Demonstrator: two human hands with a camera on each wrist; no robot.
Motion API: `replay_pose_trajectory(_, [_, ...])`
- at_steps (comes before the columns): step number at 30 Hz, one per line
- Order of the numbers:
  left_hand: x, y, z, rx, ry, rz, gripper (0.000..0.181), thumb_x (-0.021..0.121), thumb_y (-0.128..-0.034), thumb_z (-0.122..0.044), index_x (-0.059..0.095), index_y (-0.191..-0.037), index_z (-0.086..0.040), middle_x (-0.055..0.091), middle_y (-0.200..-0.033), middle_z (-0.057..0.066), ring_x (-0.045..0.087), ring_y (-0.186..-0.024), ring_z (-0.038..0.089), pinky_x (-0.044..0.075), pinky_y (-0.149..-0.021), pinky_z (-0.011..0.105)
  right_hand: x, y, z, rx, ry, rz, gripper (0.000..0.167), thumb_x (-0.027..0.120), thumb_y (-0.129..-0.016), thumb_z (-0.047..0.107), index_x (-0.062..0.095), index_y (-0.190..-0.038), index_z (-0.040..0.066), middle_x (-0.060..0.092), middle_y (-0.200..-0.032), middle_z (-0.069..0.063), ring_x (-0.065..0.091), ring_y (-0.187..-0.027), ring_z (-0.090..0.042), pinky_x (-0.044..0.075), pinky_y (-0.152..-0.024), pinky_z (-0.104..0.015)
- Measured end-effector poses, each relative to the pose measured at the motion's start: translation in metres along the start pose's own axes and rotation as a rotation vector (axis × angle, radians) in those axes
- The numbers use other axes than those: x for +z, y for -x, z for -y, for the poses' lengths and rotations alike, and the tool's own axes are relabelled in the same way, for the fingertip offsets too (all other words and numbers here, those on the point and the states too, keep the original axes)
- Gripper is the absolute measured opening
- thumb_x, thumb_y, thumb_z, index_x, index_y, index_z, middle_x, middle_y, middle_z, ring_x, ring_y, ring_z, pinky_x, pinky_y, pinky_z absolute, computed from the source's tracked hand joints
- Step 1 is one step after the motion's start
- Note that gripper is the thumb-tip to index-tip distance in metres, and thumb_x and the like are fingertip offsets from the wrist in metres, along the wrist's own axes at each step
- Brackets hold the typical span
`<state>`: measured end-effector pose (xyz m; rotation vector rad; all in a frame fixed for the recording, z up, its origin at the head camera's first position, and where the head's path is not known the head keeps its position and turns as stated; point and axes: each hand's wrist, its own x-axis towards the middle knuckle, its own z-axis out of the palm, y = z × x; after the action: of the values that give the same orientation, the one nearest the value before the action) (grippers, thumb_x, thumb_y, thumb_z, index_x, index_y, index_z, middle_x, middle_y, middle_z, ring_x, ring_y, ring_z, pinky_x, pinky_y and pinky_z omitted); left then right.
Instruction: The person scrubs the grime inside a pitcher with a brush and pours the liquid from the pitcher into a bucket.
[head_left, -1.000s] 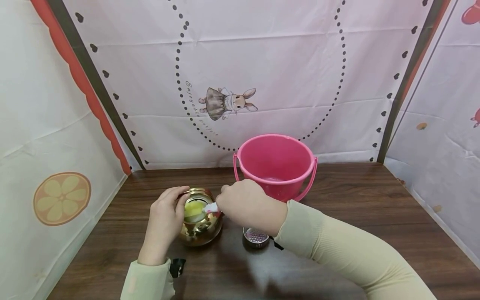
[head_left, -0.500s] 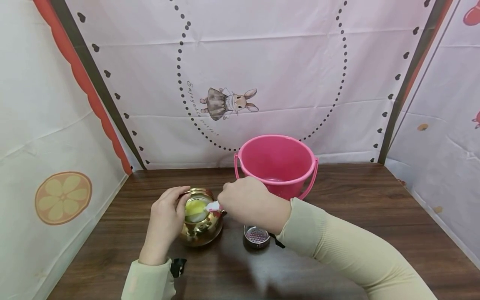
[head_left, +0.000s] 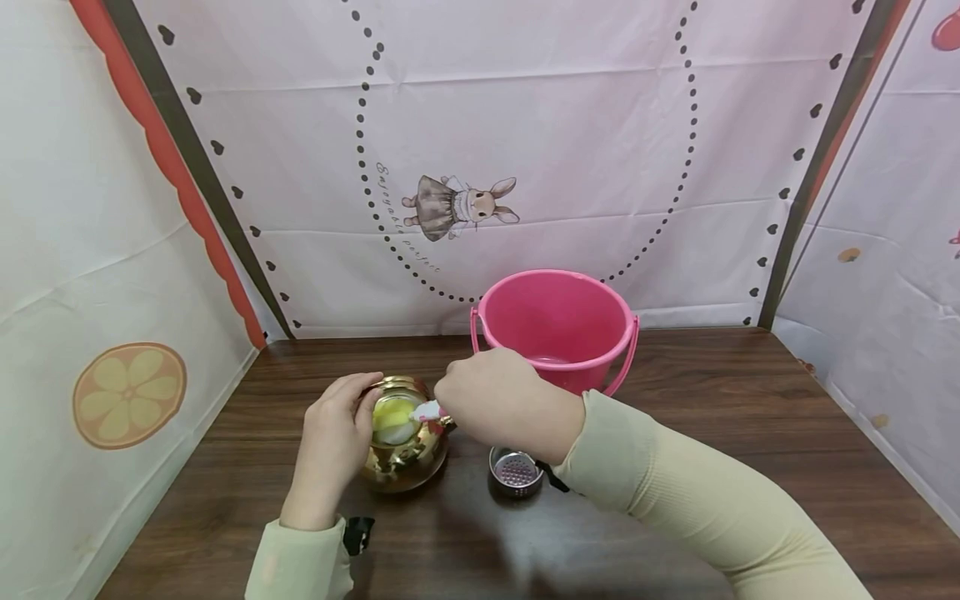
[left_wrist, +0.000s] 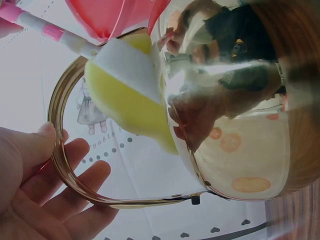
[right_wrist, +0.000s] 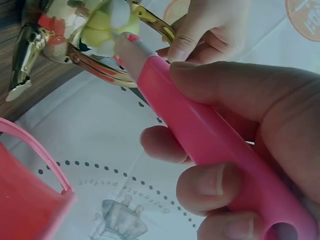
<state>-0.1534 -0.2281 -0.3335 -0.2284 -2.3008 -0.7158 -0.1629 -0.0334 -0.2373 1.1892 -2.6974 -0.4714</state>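
Far left, a white cloth wall printed with a halved orange slice. Next, the left hand, entering from the near edge with a black piece at the wrist; thumb in front and fingers behind, it holds the kettle handle, a gold hoop. Gold kettle stands on the dark wood-grain table, left of centre, lid off, mouth facing up; its polished side mirrors the surroundings. In the mouth, a yellow and white sponge head, lodged partly inside and partly showing above the rim. From it a pink-and-white stem runs rightward to a pink grip. Kettle spout points right in the head view. Right hand holds the pink grip, fingers curled round it, thumb laid along it. Right of the kettle and apart from it, a small perforated metal strainer rests on the table, near the right wrist. Pink bucket stands upright behind the right hand, partly covered by it in the head view. Pale green sleeve extends to the lower right.
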Motion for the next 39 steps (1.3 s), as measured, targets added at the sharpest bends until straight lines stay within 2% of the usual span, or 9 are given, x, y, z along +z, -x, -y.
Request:
replay_pose_trajectory(6, [0.000,0.001,0.000,0.010,0.006,-0.005,0.019,0.063,-0.0884,-0.001,0.069,-0.106,0.002,0.069,-0.104,0.016,0.066,-0.095,0.033,0.054,-0.078,0.046,-0.008,0.000,0.000,0.011,-0.015,0.035,0.011,0.063,-0.086,0.015,0.071,-0.089,0.022,0.068,-0.087,0.004,0.065,-0.075,-0.015,0.056,-0.057,-0.038])
replay_pose_trajectory(9, [-0.001,0.000,0.001,0.026,0.003,-0.011,0.019,0.064,-0.0877,0.000,0.069,-0.106,0.003,0.069,-0.103,0.018,0.067,-0.094,0.034,0.054,-0.078,0.046,-0.012,0.002,0.000,0.036,-0.022,0.045,0.011,0.061,-0.086,0.014,0.071,-0.087,0.021,0.068,-0.085,0.004,0.064,-0.074,-0.015,0.056,-0.056,-0.039])
replay_pose_trajectory(15, [-0.004,0.000,0.001,0.031,-0.016,-0.031,0.019,0.066,-0.0852,0.001,0.070,-0.104,0.003,0.069,-0.101,0.020,0.067,-0.093,0.036,0.053,-0.079,0.049,-0.016,0.011,-0.002,0.039,-0.018,-0.001,0.012,0.062,-0.083,0.013,0.069,-0.076,0.020,0.065,-0.077,0.004,0.061,-0.065,-0.014,0.054,-0.052,-0.036])
replay_pose_trajectory(22, [-0.002,-0.001,0.000,0.021,-0.020,-0.004,0.020,0.065,-0.0862,0.000,0.070,-0.105,0.002,0.069,-0.102,0.020,0.067,-0.094,0.036,0.053,-0.080,0.049,-0.011,0.020,-0.002,0.040,-0.008,-0.042,0.018,0.061,-0.082,0.011,0.066,-0.068,0.021,0.065,-0.074,0.005,0.060,-0.060,-0.015,0.052,-0.048,-0.035])
replay_pose_trajectory(25, [-0.002,-0.001,0.000,0.020,-0.021,-0.006,0.020,0.064,-0.0862,0.001,0.070,-0.105,0.002,0.069,-0.102,0.020,0.067,-0.094,0.036,0.053,-0.079,0.049,-0.011,0.021,-0.002,0.051,-0.009,-0.033,0.019,0.061,-0.083,0.011,0.065,-0.066,0.020,0.064,-0.072,0.005,0.057,-0.057,-0.014,0.051,-0.047,-0.034])
replay_pose_trajectory(32, [-0.003,0.000,0.000,0.018,-0.022,0.001,0.020,0.064,-0.0872,-0.001,0.069,-0.106,0.003,0.069,-0.104,0.020,0.067,-0.094,0.036,0.054,-0.077,0.049,-0.010,0.024,-0.006,0.096,-0.046,0.035,0.018,0.061,-0.085,0.017,0.064,-0.067,0.020,0.060,-0.072,0.005,0.053,-0.057,-0.011,0.050,-0.047,-0.034])
replay_pose_trajectory(35, [-0.003,0.000,0.000,0.016,-0.016,0.002,0.020,0.064,-0.0872,-0.001,0.069,-0.106,0.002,0.069,-0.104,0.020,0.067,-0.093,0.036,0.054,-0.077,0.049,-0.005,0.027,-0.008,0.101,-0.058,0.025,0.015,0.063,-0.086,0.023,0.065,-0.071,0.020,0.058,-0.070,0.005,0.051,-0.057,-0.011,0.048,-0.045,-0.032])
replay_pose_trajectory(39, [-0.002,0.000,0.000,0.015,-0.010,0.004,0.020,0.064,-0.0872,-0.001,0.069,-0.107,0.002,0.069,-0.104,0.020,0.067,-0.093,0.036,0.054,-0.076,0.049,0.005,0.034,-0.011,0.089,-0.071,-0.026,0.012,0.064,-0.088,0.030,0.068,-0.084,0.019,0.058,-0.069,0.004,0.052,-0.058,-0.011,0.046,-0.044,-0.031])
